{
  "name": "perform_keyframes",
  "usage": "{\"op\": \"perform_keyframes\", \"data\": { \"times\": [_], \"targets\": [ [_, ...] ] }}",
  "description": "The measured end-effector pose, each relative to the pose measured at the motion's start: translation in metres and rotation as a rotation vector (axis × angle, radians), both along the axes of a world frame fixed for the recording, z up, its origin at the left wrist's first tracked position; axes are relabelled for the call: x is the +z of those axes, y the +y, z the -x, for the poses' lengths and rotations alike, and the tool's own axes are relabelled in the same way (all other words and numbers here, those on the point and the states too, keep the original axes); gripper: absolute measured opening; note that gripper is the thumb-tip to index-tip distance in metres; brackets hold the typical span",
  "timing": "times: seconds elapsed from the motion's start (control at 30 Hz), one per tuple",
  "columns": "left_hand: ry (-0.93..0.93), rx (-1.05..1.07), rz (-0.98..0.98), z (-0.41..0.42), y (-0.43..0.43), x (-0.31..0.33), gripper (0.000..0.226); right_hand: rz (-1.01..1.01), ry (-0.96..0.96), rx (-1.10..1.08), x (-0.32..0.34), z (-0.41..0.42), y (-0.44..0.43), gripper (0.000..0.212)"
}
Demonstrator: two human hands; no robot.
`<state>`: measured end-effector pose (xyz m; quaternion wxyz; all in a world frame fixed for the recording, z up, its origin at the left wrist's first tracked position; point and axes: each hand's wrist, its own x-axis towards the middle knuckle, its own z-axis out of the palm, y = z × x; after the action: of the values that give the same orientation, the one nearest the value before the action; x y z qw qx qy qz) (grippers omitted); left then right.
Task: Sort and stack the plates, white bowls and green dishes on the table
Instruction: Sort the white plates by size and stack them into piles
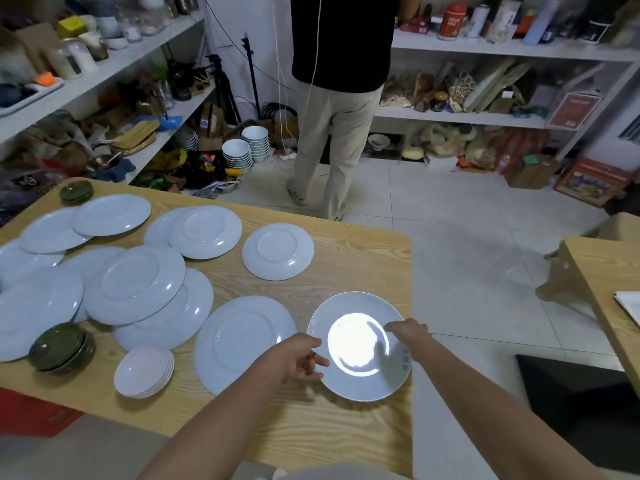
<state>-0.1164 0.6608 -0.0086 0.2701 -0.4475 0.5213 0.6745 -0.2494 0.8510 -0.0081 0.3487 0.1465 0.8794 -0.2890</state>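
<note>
Lower centre: left hand (298,356) fingers curled on left rim of plate (360,382); right hand (408,332) grips its right rim, at right edge of table (346,271). Lower left: white bowls (143,370) stacked, green dishes (62,348) stacked just beside. Behind: other plates (135,284) scattered, overlapping. Top: person (341,98) stands at shelves (485,50).

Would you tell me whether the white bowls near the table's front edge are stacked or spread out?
Stacked: the white bowls sit nested in one pile, with several rims layered along its right side.
</note>
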Motion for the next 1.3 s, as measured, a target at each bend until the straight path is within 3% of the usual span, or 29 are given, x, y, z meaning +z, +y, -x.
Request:
{"op": "perform_keyframes", "data": {
  "times": [0.3,0.4,0.53,0.6,0.67,0.77,0.83,1.0,1.07,1.3],
  "targets": [
    [0.036,0.074,-0.020,-0.004,0.004,-0.005,0.030,-0.080,0.069,0.116,0.002,0.001,-0.008,0.054],
    [0.145,0.167,0.198,-0.008,-0.001,-0.008,0.024,-0.147,0.181,0.250,0.005,-0.002,-0.016,0.054],
    [0.254,0.331,0.657,-0.035,-0.027,-0.016,0.029,-0.120,0.343,0.509,0.005,-0.015,-0.036,0.058],
    [0.199,0.227,0.905,-0.059,-0.045,-0.023,0.035,-0.105,0.395,0.639,0.004,-0.025,-0.052,0.063],
    [0.128,-0.048,1.072,-0.084,-0.061,-0.033,0.051,-0.082,0.442,0.794,0.004,-0.038,-0.070,0.066],
    [0.063,-0.531,1.120,-0.119,-0.069,-0.048,0.069,-0.050,0.542,1.132,0.001,-0.065,-0.096,0.069],
    [0.072,-0.689,1.180,-0.138,-0.066,-0.058,0.081,-0.016,0.571,1.332,-0.003,-0.086,-0.111,0.071],
    [0.100,-0.875,1.352,-0.160,-0.063,-0.060,0.109,-0.110,0.592,1.637,-0.018,-0.126,-0.131,0.081],
    [0.147,-0.934,1.388,-0.164,-0.067,-0.062,0.127,-0.151,0.563,1.658,-0.026,-0.136,-0.130,0.084],
    [0.293,-1.048,1.337,-0.182,-0.075,-0.067,0.139,-0.186,0.553,1.698,-0.032,-0.151,-0.114,0.085]
  ]
}}
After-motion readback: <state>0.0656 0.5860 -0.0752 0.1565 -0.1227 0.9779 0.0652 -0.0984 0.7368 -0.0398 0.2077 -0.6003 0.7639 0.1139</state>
